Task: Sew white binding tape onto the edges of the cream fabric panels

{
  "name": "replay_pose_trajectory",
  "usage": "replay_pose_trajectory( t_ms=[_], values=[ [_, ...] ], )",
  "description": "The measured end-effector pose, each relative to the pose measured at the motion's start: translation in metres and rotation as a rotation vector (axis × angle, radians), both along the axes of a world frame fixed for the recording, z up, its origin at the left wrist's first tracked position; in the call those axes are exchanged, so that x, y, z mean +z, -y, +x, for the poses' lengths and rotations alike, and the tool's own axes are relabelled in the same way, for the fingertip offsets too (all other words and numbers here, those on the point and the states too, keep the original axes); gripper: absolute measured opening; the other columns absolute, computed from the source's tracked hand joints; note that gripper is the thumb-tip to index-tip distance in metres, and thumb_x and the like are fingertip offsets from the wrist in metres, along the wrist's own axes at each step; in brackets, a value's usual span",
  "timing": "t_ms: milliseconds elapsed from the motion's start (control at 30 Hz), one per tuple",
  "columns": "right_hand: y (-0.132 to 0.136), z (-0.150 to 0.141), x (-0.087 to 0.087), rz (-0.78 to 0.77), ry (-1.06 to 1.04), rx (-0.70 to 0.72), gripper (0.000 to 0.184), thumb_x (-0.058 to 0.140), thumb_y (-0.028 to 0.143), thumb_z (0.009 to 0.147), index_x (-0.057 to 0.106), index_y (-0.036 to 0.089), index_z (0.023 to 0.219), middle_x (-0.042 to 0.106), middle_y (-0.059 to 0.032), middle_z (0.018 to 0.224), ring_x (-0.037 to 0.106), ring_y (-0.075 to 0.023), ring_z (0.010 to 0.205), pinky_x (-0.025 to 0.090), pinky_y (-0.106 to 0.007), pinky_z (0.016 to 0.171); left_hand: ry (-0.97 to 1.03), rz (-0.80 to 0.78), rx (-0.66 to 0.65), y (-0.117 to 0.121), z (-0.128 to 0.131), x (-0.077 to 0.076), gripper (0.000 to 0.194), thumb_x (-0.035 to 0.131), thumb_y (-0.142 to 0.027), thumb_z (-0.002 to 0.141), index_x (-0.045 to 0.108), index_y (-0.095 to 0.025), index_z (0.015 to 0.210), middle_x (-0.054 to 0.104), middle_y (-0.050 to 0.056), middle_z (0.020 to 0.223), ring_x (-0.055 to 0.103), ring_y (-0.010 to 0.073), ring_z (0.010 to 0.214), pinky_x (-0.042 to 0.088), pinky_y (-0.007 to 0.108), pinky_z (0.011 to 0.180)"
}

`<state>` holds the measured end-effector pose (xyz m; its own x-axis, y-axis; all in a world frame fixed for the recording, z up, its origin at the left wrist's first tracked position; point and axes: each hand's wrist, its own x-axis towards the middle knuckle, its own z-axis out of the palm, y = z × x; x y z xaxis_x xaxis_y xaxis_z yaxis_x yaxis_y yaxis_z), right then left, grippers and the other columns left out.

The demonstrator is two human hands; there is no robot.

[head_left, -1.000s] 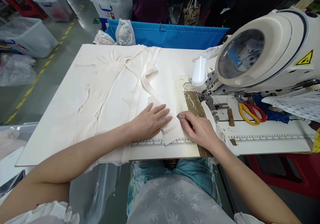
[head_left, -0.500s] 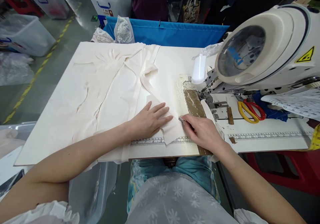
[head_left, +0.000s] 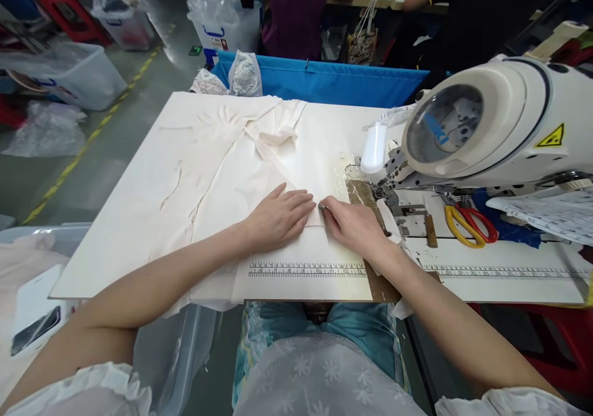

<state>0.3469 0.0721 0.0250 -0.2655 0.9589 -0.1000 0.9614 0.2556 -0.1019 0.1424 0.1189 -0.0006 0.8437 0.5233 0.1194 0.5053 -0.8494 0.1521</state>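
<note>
My left hand (head_left: 280, 219) lies flat on pale cream fabric (head_left: 252, 184), fingers stretched toward the right and a little apart. The fabric spreads in folds over the left part of the white tabletop. Close to those fingertips, my right hand (head_left: 353, 225) is closed round a small grey metal tool (head_left: 321, 206); only its tip shows, touching or just above the fabric, and its kind is hidden by the fingers. A white sewing machine (head_left: 491, 119) stands to the right of my right hand. Beneath my wrists runs a printed ruler strip (head_left: 306, 270).
Scissors with yellow and red handles (head_left: 466, 224) and a wooden-handled tool (head_left: 430, 230) lie by the machine. A blue cloth trough (head_left: 333, 79) lines the far table edge. Clear plastic bins (head_left: 92, 76) stand on the floor at left. Co-workers sit beyond, one in a purple top (head_left: 295, 14).
My right hand with the metal tool has moved left, nearer my left fingertips. The fabric corner no longer lies over the ruler strip. The camera view has tilted up slightly.
</note>
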Motion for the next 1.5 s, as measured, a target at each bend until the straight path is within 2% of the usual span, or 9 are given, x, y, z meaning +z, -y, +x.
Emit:
replay_pose_trajectory(
  t_ms=[200,433,700,867,1000,1133,1500],
  values=[
    [0.000,0.003,-0.006,0.020,-0.090,-0.048,0.027,0.036,0.024,0.100,0.057,0.016,0.114,0.074,-0.0051,0.084,0.066,-0.0201,0.069,0.035,-0.028,0.058,-0.040,0.026,-0.010,0.005,0.003,-0.005,0.043,0.032,-0.033,0.103,0.053,-0.014,0.136,0.052,0.012,0.145,0.041,0.0273,0.140,0.031,0.050,0.116],
    [-0.003,0.002,-0.015,0.050,-0.131,-0.067,0.028,0.036,0.026,0.099,0.058,0.018,0.113,0.074,-0.0047,0.081,0.067,-0.0223,0.072,0.035,-0.029,0.060,-0.060,0.079,-0.026,0.005,0.004,-0.004,0.042,0.034,-0.031,0.102,0.053,-0.015,0.136,0.050,0.014,0.146,0.042,0.0288,0.140,0.035,0.047,0.113],
    [0.006,0.011,-0.006,0.032,-0.082,-0.023,0.025,0.038,0.026,0.095,0.061,0.019,0.098,0.071,-0.0051,0.071,0.061,-0.0212,0.061,0.026,-0.030,0.055,-0.086,0.070,-0.019,0.007,0.004,-0.002,0.042,0.035,-0.029,0.101,0.052,-0.015,0.137,0.049,0.015,0.147,0.041,0.0303,0.141,0.036,0.050,0.110],
    [0.018,0.025,0.003,-0.029,-0.076,-0.011,0.024,0.037,0.026,0.095,0.060,0.019,0.094,0.067,-0.0032,0.068,0.061,-0.0197,0.061,0.028,-0.028,0.055,-0.109,0.045,-0.035,0.004,0.001,-0.002,0.042,0.039,-0.028,0.100,0.050,-0.017,0.139,0.046,0.013,0.150,0.038,0.0286,0.142,0.035,0.049,0.112],
    [0.010,0.017,0.001,-0.021,-0.056,-0.038,0.025,0.037,0.025,0.097,0.060,0.018,0.102,0.070,-0.0047,0.073,0.061,-0.0205,0.062,0.027,-0.028,0.055,-0.081,0.069,0.002,-0.001,-0.001,-0.002,0.042,0.039,-0.023,0.098,0.050,-0.014,0.138,0.045,0.013,0.151,0.037,0.0284,0.143,0.029,0.053,0.116],
    [-0.004,0.002,-0.004,0.017,-0.083,-0.038,0.024,0.038,0.023,0.097,0.060,0.019,0.106,0.072,-0.0048,0.077,0.063,-0.0207,0.064,0.026,-0.028,0.054,-0.034,0.089,0.005,0.001,0.003,-0.003,0.042,0.036,-0.024,0.100,0.053,-0.012,0.137,0.051,0.011,0.147,0.040,0.0251,0.141,0.024,0.049,0.121],
    [-0.009,0.001,-0.012,0.062,-0.186,-0.056,0.028,0.036,0.025,0.098,0.060,0.019,0.110,0.073,-0.0036,0.078,0.066,-0.0207,0.067,0.033,-0.028,0.056,-0.062,0.072,-0.016,0.005,0.003,-0.005,0.042,0.034,-0.025,0.101,0.053,-0.012,0.137,0.051,0.012,0.146,0.042,0.0259,0.140,0.027,0.049,0.119]
  ],
)
